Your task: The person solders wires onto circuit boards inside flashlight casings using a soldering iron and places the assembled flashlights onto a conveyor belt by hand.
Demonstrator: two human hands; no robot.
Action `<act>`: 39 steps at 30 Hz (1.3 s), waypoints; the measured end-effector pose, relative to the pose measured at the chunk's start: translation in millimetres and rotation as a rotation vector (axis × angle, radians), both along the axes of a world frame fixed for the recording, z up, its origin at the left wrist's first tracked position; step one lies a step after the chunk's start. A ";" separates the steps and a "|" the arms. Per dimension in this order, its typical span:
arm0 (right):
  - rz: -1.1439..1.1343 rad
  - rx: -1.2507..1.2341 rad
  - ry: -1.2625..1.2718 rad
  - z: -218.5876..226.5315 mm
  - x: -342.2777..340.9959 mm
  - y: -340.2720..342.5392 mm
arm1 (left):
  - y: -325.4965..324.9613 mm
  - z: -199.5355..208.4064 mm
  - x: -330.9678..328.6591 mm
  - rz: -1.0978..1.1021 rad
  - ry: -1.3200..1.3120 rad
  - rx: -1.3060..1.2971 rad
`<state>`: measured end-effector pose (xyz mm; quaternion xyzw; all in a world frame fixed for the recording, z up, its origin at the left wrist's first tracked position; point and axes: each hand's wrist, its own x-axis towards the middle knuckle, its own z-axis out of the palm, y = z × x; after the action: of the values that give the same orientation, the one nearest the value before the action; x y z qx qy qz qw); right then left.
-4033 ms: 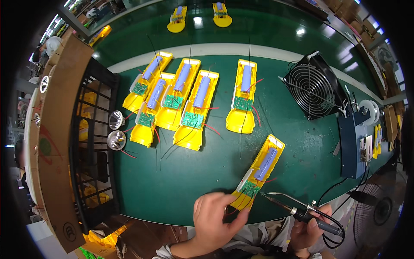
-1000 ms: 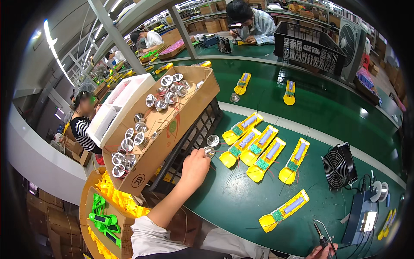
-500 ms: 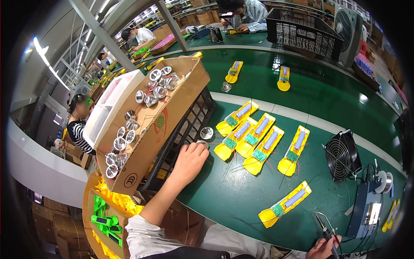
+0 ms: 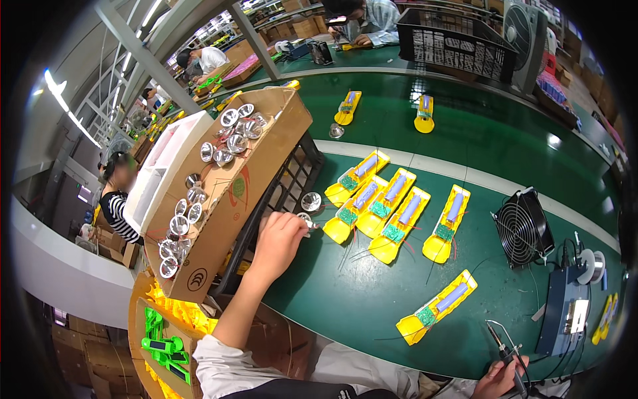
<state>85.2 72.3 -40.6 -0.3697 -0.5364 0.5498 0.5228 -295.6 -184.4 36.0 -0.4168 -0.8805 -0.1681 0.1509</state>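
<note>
My left hand (image 4: 278, 245) is closed in a pinch at a small silver reflector cup (image 4: 305, 218), beside the cardboard box; its fingers partly hide the cup. Another reflector cup (image 4: 310, 201) lies just beyond it on the green bench. To the right of these are several yellow housings (image 4: 392, 233), each with a purple cell, a green circuit board and loose wires. One yellow housing (image 4: 436, 308) lies apart, nearer to me. At the lower right, my right hand (image 4: 497, 380) is wrapped round a soldering iron (image 4: 506, 354), its tip pointing up and left.
A cardboard box (image 4: 266, 156) of reflector cups rests on a black crate (image 4: 309, 163) at left. Below are green parts (image 4: 163, 346). A black fan (image 4: 525, 229), solder spool (image 4: 591, 267) and soldering station (image 4: 561, 319) stand right. Across the green conveyor (image 4: 485, 133), a person (image 4: 372, 26) works.
My left hand has turned and its fingertips now pinch at the reflector cup it was covering. My right hand keeps the soldering iron. The whole view has shifted slightly.
</note>
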 end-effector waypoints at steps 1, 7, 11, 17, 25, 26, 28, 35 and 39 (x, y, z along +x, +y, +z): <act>0.014 -0.060 0.039 -1.1 2.6 -0.5 | -2.6 -0.1 4.8 -0.009 -0.035 0.062; 0.003 -0.128 0.106 9.5 -8.3 -7.6 | 22.9 -19.2 66.5 -0.189 -0.359 0.167; 0.090 -0.101 0.164 16.2 -12.2 -16.0 | 46.8 -42.2 119.2 -0.227 -0.637 0.305; 0.114 -0.158 0.143 24.6 -14.3 -31.6 | 80.2 -58.3 156.2 -0.250 -0.769 0.557; 0.151 -0.131 0.061 32.2 -19.7 -42.2 | 79.5 -61.0 155.0 -0.289 -0.652 0.392; 0.159 -0.126 0.038 33.1 -20.1 -43.0 | 79.8 -61.3 155.1 -0.292 -0.607 0.400; 0.148 -0.134 0.042 38.5 -25.7 -43.1 | 79.1 -61.6 158.3 -0.270 -0.580 0.409; 0.135 -0.042 0.114 46.5 -36.5 -31.5 | 87.2 -46.8 167.5 -0.322 -0.644 0.412; 0.184 -0.059 0.122 43.0 -39.2 -28.0 | 101.8 -34.5 166.3 -0.552 -0.611 0.265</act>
<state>46.0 44.3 2.4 -0.2999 -0.5189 0.6324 0.4908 -129.3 -82.6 1.5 -0.5450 -0.7109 -0.4293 -0.1151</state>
